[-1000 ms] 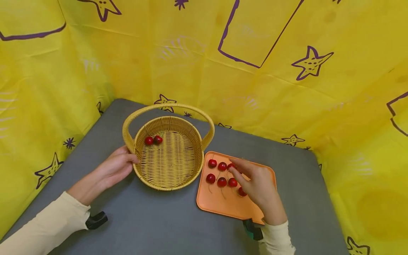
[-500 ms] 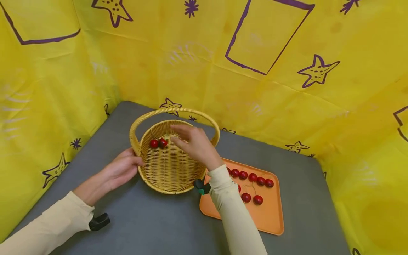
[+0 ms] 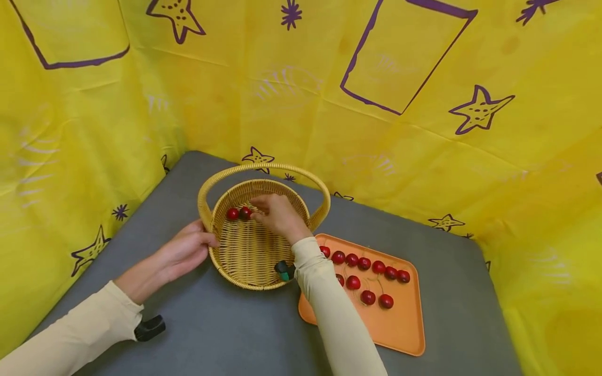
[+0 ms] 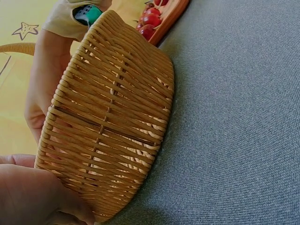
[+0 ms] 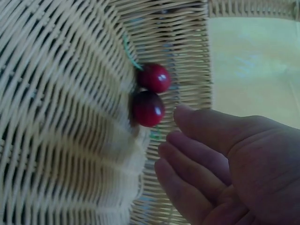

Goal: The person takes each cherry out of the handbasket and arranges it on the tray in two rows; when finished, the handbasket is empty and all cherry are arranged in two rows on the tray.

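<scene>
My left hand (image 3: pixel 188 248) grips the near-left rim of the round woven basket (image 3: pixel 256 256), at the base of its arched handle. In the left wrist view, the thumb (image 4: pixel 33 192) lies against the woven wall. My right hand (image 3: pixel 277 214) reaches inside the basket, beside two red cherries (image 3: pixel 245 213) lying by the far-left wall. In the right wrist view, thumb and fingers are lightly bent with a gap between them, holding nothing; the thumb tip is close to the darker cherry (image 5: pixel 148 110). A green stem shows near the fingertips.
An orange tray (image 3: pixel 400 334) lies right of the basket with several stemmed cherries (image 3: pixel 368 297) in two rough rows. The right sleeve (image 3: pixel 329 303) covers its left part. A grey table (image 3: pixel 226 334) stands against yellow patterned cloth (image 3: pixel 291 115).
My right hand has moved left from over the orange tray into the basket, down beside the two cherries. The left hand keeps its grip on the rim. The head view has shifted slightly.
</scene>
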### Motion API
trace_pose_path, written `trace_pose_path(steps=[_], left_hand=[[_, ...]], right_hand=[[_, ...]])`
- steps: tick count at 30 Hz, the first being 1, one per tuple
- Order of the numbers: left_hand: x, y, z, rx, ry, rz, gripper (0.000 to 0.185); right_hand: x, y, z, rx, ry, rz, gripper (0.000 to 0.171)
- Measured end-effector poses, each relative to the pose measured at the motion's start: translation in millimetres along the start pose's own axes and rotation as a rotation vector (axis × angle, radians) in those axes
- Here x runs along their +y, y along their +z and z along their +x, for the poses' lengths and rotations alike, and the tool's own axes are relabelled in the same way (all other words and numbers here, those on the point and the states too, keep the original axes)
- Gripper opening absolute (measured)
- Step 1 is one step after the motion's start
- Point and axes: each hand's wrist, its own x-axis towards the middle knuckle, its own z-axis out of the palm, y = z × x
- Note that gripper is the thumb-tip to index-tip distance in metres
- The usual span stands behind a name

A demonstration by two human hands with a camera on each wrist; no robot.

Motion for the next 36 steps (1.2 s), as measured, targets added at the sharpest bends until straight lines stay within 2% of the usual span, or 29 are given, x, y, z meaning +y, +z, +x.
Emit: trace_pose_path(steps=[14, 22, 27, 32, 36], left_hand=[[-0.2, -0.2, 1.4, -0.002, -0.002, -0.003, 0.091], [0.5, -0.3, 1.8, -0.011, -0.003, -0.006, 0.091], [0.6, 0.6, 1.5, -0.008, -0.002, -0.011, 0.089], [1.0, 0.0, -0.5, -0.014, -0.008, -0.02, 0.09], [1.8, 0.0, 0.4, -0.021, -0.004, -0.027, 0.091]], right_hand=[[2.9, 14.6, 14.0, -0.01, -0.035, -0.009, 0.038], [-3.7, 17.7, 20.3, -0.026, -0.072, -0.021, 0.038], [-11.4, 21.0, 24.1, -0.065, -0.08, -0.022, 0.036], [-19.2, 28.3, 24.5, -0.094, -0.095, -0.058, 0.032], [-25.0, 32.8, 24.2, -0.067, -0.099, -0.127, 0.029]])
